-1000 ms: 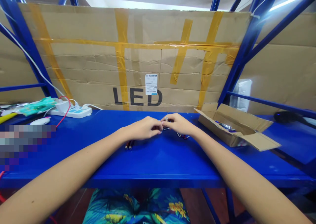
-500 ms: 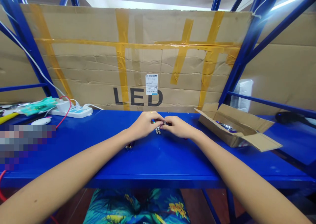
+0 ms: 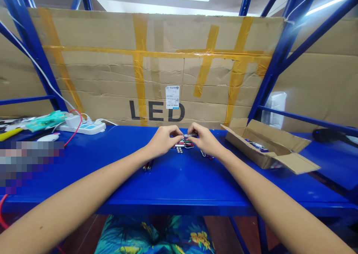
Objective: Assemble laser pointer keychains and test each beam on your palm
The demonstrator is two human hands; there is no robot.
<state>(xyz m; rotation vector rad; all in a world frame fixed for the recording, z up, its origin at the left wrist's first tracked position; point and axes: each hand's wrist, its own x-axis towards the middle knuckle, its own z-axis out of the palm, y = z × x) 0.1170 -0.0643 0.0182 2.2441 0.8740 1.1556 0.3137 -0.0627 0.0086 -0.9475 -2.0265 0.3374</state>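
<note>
Both hands meet over the middle of the blue table. My right hand (image 3: 203, 137) pinches a small silvery cylindrical piece (image 3: 190, 135). The fingers of my left hand (image 3: 165, 137) are closed at its left end, on something too small to make out. Just below the fingertips lie metal tubes with red and green parts (image 3: 184, 144), partly covered by the hands. Several small round silvery pieces (image 3: 179, 150) sit in front of them. Near my left wrist are dark sticks with shiny ends (image 3: 147, 167). Thin coloured wires (image 3: 207, 155) lie beneath my right wrist.
An open cardboard box (image 3: 251, 153) with metallic items inside stands at the right. A white power strip (image 3: 84, 126) with plugs and cables lies at the back left, near a green packet (image 3: 47, 120). A tall cardboard sheet (image 3: 112, 82) and blue posts rise behind the table.
My right hand has lifted and its fingers have shifted, so the silvery piece shows more clearly. The tubes under the hands and the wires by my right wrist are now more exposed.
</note>
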